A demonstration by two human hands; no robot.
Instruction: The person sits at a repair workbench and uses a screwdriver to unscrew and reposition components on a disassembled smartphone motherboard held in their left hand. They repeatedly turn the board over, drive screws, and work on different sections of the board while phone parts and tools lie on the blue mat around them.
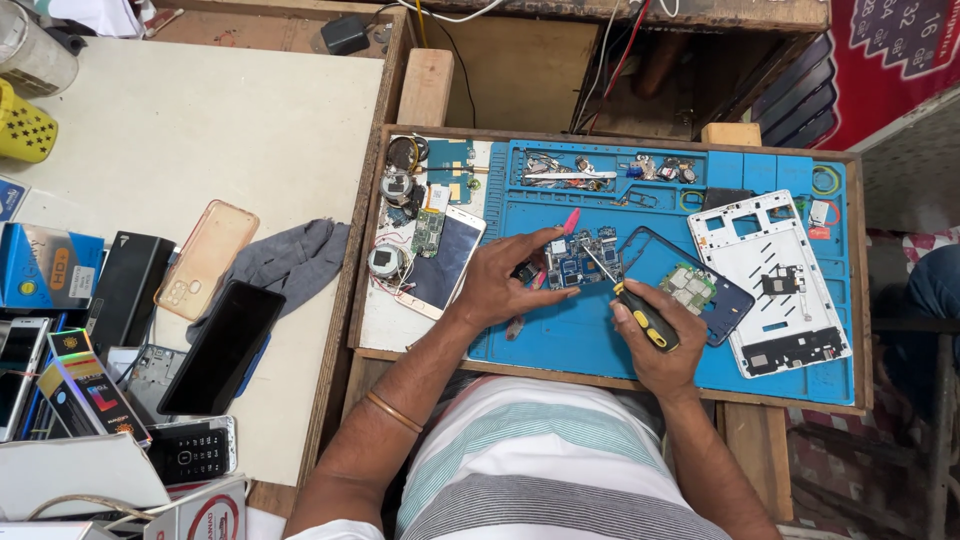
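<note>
hands at a blue circuit board, head view from above.
the left hand [505, 282] presses its fingers narrowly down on the blue circuit board [583, 260], which lies near the centre of the blue work mat [560, 345]. the right hand [655, 345], at four o'clock from the board, is closed around a yellow-and-black screwdriver [640, 318] whose metal tip points toward eleven o'clock and meets the board. a pink pry tool [571, 221] lies at twelve o'clock, just beside the board. a dark blue phone frame [735, 300] sits at three o'clock, with a white back cover [775, 275] beyond it. a white-edged phone [447, 262] lies at nine o'clock.
</note>
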